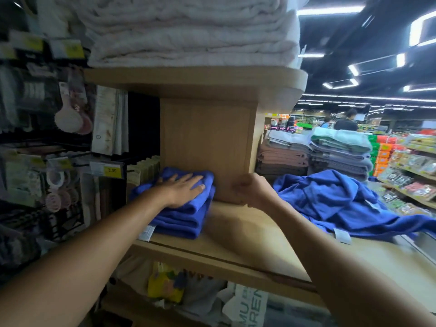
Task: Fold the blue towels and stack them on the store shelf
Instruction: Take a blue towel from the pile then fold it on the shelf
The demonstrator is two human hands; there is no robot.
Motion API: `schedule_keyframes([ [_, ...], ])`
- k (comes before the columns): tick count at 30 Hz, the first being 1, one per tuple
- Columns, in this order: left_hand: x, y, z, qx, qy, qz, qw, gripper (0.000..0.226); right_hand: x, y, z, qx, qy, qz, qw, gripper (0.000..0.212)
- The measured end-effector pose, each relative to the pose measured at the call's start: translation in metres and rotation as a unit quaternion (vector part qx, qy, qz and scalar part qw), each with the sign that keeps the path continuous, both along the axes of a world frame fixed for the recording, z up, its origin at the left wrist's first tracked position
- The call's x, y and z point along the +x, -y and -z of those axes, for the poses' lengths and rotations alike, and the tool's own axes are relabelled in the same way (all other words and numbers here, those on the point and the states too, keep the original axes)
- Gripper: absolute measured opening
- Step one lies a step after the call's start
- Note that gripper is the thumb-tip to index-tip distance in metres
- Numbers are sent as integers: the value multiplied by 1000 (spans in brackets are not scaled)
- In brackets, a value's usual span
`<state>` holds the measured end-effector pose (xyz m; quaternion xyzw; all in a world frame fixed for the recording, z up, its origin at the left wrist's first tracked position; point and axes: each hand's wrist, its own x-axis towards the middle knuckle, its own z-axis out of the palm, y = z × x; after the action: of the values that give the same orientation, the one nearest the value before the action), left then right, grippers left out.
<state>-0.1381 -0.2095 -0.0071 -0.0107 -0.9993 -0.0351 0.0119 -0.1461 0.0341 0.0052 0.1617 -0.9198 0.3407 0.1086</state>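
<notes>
The right grip is blurred and turned knuckles-up against the near corner of the wooden post; its fingers curl out of sight, so I cannot tell whether it holds anything. The folded blue towels sit in one stack on the left part of the shelf, backed against the post, and the layers run together too much to count. A white label pokes out at the stack's lower left corner. The left grip lies flat on top of this stack, fingers straight and spread, pressing down and clasping nothing. To the right lies one loose heap of unfolded blue towels, its far end cut off by the frame edge; how many pieces are in it is unclear. One pile of white towels fills the upper shelf, its top cropped. Between the folded stack and the heap the shelf is bare wood up to its rounded front edge. Two towel stacks stand behind.
</notes>
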Motion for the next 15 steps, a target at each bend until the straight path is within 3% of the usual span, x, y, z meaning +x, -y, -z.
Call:
schedule_keyframes([
  [3,13,-18,-23,-68,-62,12,996,47,2,-60,-20,45,-61,51,996,21],
  [5,24,-48,-38,-151,-191,29,969,31,-2,-104,-29,67,-98,99,988,17],
  [8,30,-110,-43,-42,-303,115,945,24,-11,-170,-27,60,-141,185,971,18],
  [12,4,-188,-35,129,-198,179,955,24,-27,-230,-7,95,-94,278,951,65],
  [15,-33,-237,-23,222,-152,187,945,22,-38,-246,-6,114,-59,271,954,67],
])
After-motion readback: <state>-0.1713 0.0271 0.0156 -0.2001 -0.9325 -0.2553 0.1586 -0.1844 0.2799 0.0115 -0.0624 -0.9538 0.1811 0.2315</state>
